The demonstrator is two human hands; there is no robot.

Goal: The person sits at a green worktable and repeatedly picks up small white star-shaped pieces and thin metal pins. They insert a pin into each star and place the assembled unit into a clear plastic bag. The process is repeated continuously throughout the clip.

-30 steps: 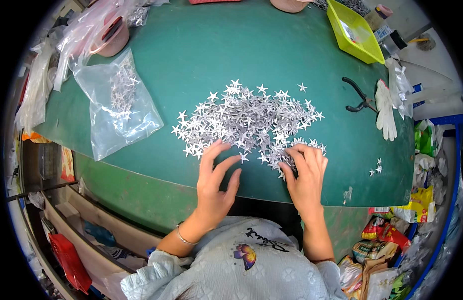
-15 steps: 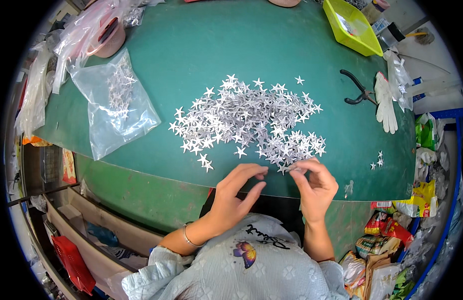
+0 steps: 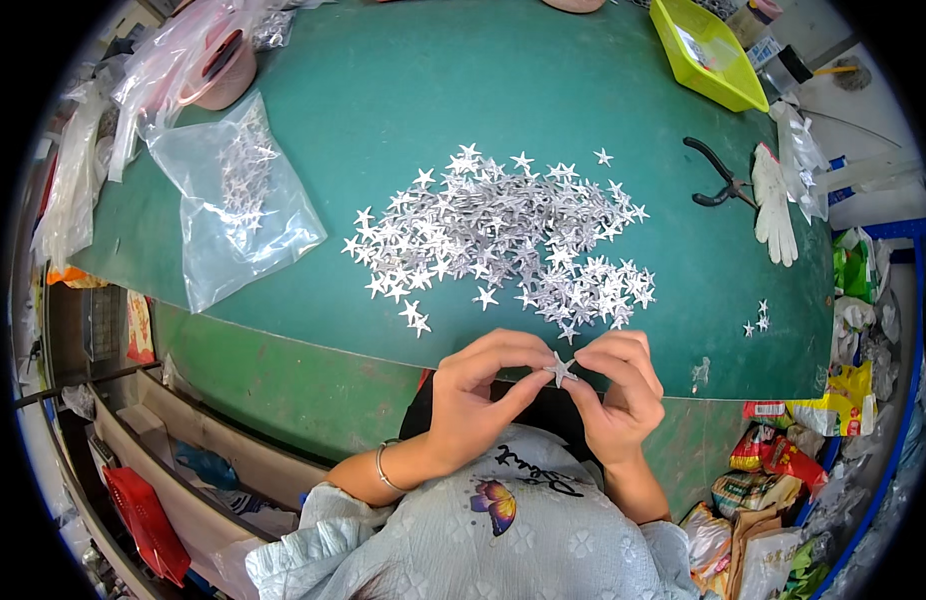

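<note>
A small silver starfish-shaped piece (image 3: 560, 371) is pinched between my two hands at the table's front edge. My left hand (image 3: 486, 390) grips it from the left with thumb and forefinger, the wrist wearing a bangle. From the other side my right hand (image 3: 619, 393) takes it between thumb and fingertips. Just beyond my hands a large heap of the same starfish pieces (image 3: 503, 220) spreads over the green table (image 3: 383, 90). Several loose ones lie around the heap's rim.
On the left lies a clear plastic bag (image 3: 243, 240) with more starfish, near a pink basket (image 3: 228, 85). To the right are black-handled pliers (image 3: 718, 175), a white glove (image 3: 774, 210) and a few separate starfish (image 3: 761, 320). A yellow-green tray (image 3: 718, 65) stands at the far right.
My hands have come together; my right hand moved back from the heap's near edge. A starfish piece now shows between the fingertips of both hands.
</note>
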